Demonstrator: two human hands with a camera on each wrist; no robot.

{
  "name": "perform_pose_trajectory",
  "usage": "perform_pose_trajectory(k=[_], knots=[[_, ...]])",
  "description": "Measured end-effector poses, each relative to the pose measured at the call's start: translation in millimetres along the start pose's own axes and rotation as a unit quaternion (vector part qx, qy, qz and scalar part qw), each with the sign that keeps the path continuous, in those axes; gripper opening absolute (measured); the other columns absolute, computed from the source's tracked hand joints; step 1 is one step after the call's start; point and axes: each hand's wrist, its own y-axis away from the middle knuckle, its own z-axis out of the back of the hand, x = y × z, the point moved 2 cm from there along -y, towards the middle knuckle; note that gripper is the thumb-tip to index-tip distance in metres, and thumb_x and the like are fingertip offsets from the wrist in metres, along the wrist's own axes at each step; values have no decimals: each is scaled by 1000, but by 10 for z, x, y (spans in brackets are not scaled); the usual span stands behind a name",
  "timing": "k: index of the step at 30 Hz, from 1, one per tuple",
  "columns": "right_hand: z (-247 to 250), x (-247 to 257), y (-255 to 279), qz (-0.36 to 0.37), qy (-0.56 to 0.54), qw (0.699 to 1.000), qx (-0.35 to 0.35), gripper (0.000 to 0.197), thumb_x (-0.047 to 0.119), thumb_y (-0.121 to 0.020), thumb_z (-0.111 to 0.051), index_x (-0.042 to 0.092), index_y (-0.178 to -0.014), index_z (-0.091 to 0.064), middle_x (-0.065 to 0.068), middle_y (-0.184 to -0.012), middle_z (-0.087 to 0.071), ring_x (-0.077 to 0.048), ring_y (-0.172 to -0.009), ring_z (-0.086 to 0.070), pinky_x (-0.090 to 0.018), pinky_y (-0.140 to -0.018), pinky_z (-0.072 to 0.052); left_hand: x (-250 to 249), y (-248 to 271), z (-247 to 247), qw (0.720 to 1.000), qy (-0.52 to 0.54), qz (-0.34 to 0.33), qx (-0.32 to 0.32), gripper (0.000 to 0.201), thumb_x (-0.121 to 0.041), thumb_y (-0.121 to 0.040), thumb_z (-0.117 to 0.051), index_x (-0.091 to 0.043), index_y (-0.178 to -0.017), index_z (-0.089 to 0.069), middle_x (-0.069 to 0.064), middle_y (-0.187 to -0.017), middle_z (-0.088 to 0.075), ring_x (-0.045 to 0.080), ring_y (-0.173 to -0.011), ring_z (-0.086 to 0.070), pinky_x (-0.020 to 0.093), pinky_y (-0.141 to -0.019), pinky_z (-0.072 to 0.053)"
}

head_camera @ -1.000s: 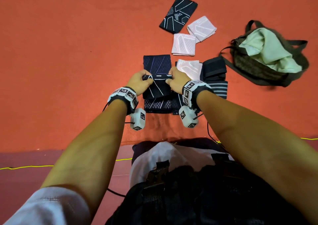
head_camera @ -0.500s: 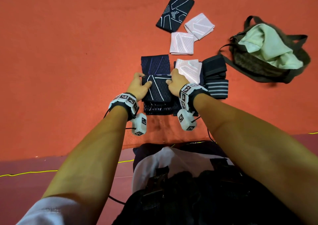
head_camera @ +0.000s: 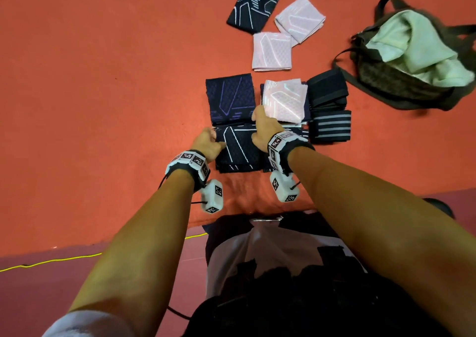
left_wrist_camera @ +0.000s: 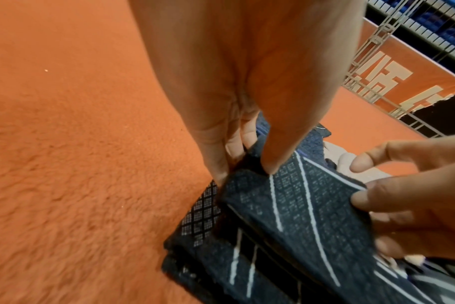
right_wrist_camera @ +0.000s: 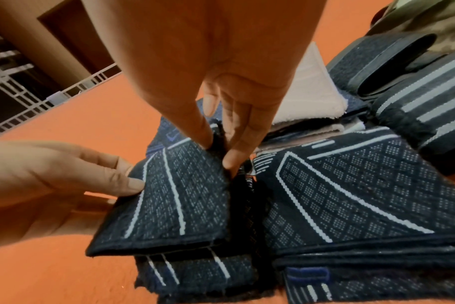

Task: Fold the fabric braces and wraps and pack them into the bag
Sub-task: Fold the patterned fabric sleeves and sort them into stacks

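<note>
A folded navy brace (head_camera: 239, 148) with white lines lies on top of a dark stack on the orange floor. My left hand (head_camera: 206, 143) pinches its left edge, thumb on top and fingers (left_wrist_camera: 231, 152) underneath. My right hand (head_camera: 262, 130) pinches the right edge between thumb and fingers (right_wrist_camera: 237, 148). The same brace (right_wrist_camera: 174, 195) looks slightly lifted off the stack in the right wrist view. The olive bag (head_camera: 401, 78) lies open at the far right with a pale green cloth (head_camera: 412, 50) inside.
Beyond my hands lie a navy folded brace with purple lines (head_camera: 230, 97), a pink one (head_camera: 284, 99), a black wrap (head_camera: 327, 89) and a striped wrap (head_camera: 331, 126). Farther off are two pink folded pieces (head_camera: 271, 51) and a flat black brace (head_camera: 257, 1). A yellow cord (head_camera: 51, 260) crosses the near floor.
Both hands brought the folded brace down onto the dark stack and shifted from its far edge to its two sides.
</note>
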Motion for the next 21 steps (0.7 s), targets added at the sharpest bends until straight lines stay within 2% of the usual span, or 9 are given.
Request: perform_pose_trajectory(k=[1,3,5,7,10,13,15,18,21], knots=[[-26,-15,-22,1,5,1000,1,37,-3,-84,-51,8,-117,-40,-11,-88,-49,-31,-73,-52,-34,-62,-38,26,-44,-15,1000,-5,2,2,33,-10,-87,-68,-25,-80,-39,7,-85,-59,24,-83,-57,46,-87,-54],[-87,-45,-66,-10,13,1000,3,32,-1,-84,-53,11,-113,-46,-11,-105,-44,-32,-78,-54,-36,-69,-44,68,-105,-35,1000,-8,10,-7,27,-13,-88,-66,-24,-79,-42,7,-83,-61,26,-81,-59,42,-84,-52],[-145,-73,-109,-19,20,1000,3,23,2,-85,-54,16,-104,-53,-8,-110,-38,-32,-77,-56,-39,-74,-52,59,-96,-26,1000,-1,14,-14,25,-12,-90,-64,-22,-76,-46,5,-75,-58,25,-75,-59,40,-79,-53],[-180,-90,-157,-16,31,999,15,19,5,-86,-54,19,-97,-58,-7,-112,-40,-31,-79,-59,-38,-76,-55,82,-122,-21,1000,-15,16,-12,25,-10,-90,-64,-21,-74,-49,6,-75,-59,26,-77,-60,42,-82,-56],[-241,-119,-239,-5,50,997,53,29,5,-87,-53,18,-109,-66,-11,-117,-58,-30,-96,-63,-30,-81,-51,127,-153,-39,999,-8,39,23,24,-7,-91,-61,-20,-76,-49,7,-71,-57,27,-77,-62,49,-87,-58],[-317,-148,-264,-16,45,997,53,37,7,-85,-54,18,-119,-63,-12,-121,-60,-29,-101,-62,-25,-79,-44,205,-223,-103,997,-20,35,65,26,-1,-89,-57,-21,-77,-48,10,-70,-59,32,-80,-65,55,-89,-56],[-358,-169,-260,-25,33,998,52,39,7,-86,-53,20,-122,-62,-10,-122,-61,-27,-104,-62,-24,-79,-41,222,-222,-125,996,-36,28,77,26,1,-90,-54,-22,-78,-47,12,-73,-63,32,-81,-66,54,-89,-56],[-402,-193,-244,-28,21,997,67,43,9,-89,-51,21,-130,-59,-8,-123,-64,-27,-107,-62,-27,-86,-47,220,-175,-132,996,-56,30,66,24,-4,-91,-59,-23,-81,-47,16,-86,-68,31,-85,-67,49,-90,-56],[-452,-213,-242,-24,28,996,86,50,11,-90,-49,23,-138,-53,-9,-128,-62,-28,-112,-61,-32,-94,-50,229,-160,-103,997,-76,32,12,29,-11,-87,-67,-24,-79,-42,11,-87,-63,30,-84,-64,43,-85,-56]])
